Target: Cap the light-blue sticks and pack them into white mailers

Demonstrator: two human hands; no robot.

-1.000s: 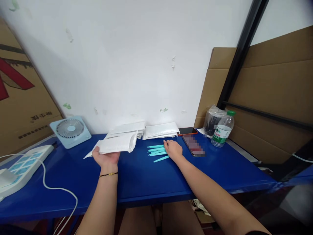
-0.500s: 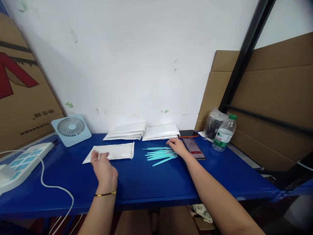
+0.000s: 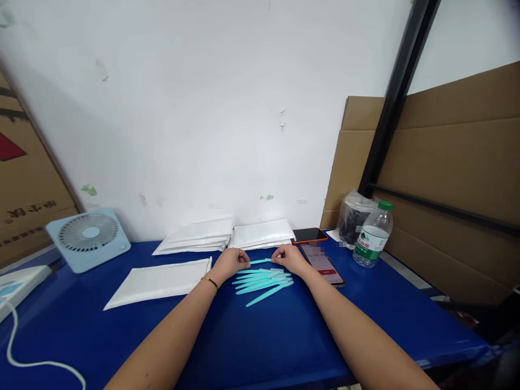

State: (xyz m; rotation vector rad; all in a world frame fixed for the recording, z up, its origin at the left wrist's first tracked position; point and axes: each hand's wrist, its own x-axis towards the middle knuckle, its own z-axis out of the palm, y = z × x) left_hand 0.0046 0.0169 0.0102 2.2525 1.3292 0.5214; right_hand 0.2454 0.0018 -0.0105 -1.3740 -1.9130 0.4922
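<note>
left hand (image 3: 232,261) has moved off the white packet (image 3: 158,281); it and the right hand (image 3: 291,258), nearly closed, pinch both ends of a turquoise stick (image 3: 260,261) beyond the pile (image 3: 264,284) (probably light, stiff; grip by ends).

Pale-blue fan (image 3: 90,234) at left, near white wall (image 3: 195,119); green-capped bottle (image 3: 371,241) beside bagged container (image 3: 349,221); orange-edged phone (image 3: 311,235) flat.
</note>
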